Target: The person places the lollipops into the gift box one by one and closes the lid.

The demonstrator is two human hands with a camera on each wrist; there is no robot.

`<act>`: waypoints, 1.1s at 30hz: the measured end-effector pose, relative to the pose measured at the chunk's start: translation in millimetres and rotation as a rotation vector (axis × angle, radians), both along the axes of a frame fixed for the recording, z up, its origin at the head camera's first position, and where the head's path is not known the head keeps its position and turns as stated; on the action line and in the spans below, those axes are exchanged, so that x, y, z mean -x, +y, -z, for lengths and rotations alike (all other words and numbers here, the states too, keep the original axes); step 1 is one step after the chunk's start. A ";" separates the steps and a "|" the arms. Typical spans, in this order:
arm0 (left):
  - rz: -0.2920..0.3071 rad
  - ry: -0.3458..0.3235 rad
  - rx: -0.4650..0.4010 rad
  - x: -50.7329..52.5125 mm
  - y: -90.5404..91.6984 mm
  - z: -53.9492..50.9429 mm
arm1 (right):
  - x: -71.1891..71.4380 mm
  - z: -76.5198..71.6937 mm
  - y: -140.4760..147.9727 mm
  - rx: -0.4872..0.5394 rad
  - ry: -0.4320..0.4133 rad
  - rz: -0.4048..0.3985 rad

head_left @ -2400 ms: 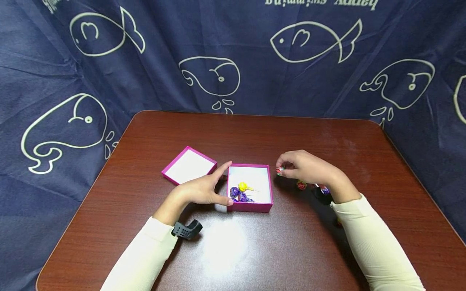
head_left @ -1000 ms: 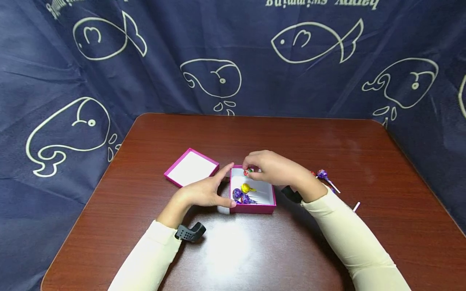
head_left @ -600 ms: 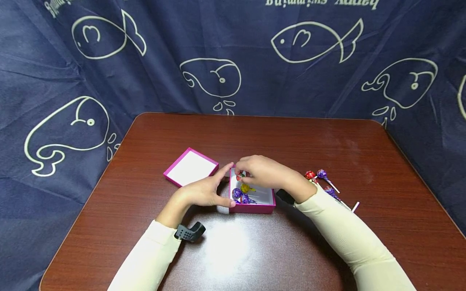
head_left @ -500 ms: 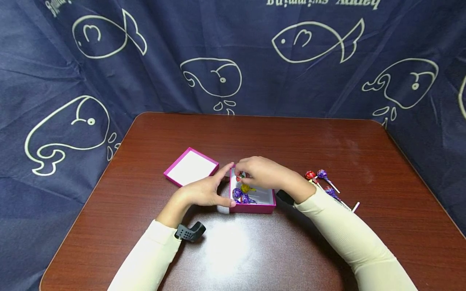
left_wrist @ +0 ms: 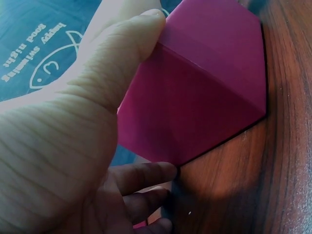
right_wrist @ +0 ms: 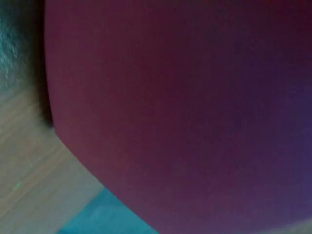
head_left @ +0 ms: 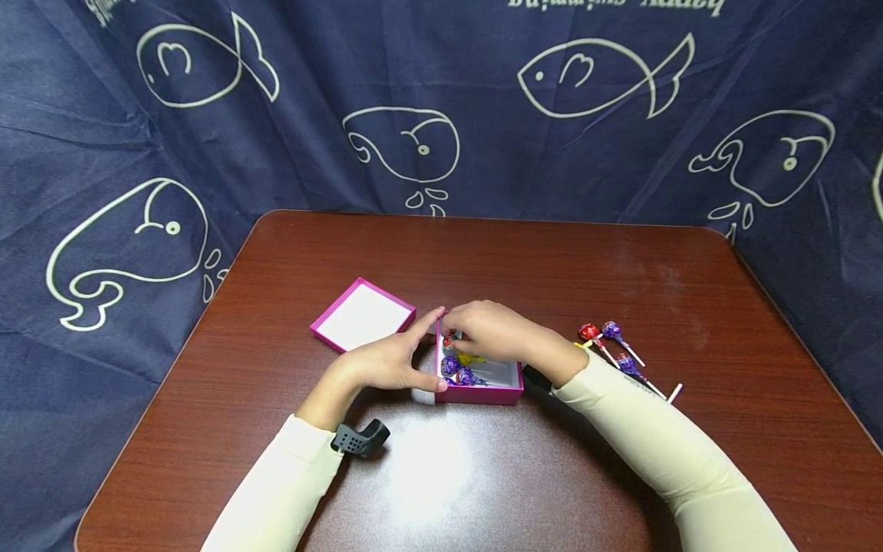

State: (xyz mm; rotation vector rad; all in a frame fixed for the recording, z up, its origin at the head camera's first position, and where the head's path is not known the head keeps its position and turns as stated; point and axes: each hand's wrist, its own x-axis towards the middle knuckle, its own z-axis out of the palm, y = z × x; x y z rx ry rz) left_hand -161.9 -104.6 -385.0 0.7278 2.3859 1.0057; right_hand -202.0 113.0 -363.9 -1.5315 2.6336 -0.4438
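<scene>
A pink box with a white inside stands open-topped on the table. My left hand is at its left side, thumb on the front corner and index finger toward the back corner, both fairly straight. In the left wrist view the thumb touches the top edge of the box. My right hand reaches into the box's back left and pinches a red lollipop, its stick hidden. Nearer the front lie purple lollipops and a yellow lollipop, partly covered. The box wall fills the right wrist view.
Left of the box lies its pink-rimmed white lid. To the right are a red lollipop, purple lollipops and a yellow one, partly behind the right sleeve. A blue curtain hangs behind the table.
My right hand has carried the red lollipop from the table right of the box into the box's back left, lowering it lately. The left hand stays at the box.
</scene>
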 end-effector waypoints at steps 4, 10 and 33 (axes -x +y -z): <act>0.006 0.005 -0.008 -0.1 0.1 0.1 | -0.4 5.0 -3.0 -0.036 0.023 0.022; 0.008 0.007 -0.010 0.5 0.9 0.0 | -2.4 8.0 -5.1 -0.045 0.041 0.048; -0.009 -0.018 0.016 0.6 -0.5 0.2 | -9.7 2.9 3.5 0.027 0.029 0.079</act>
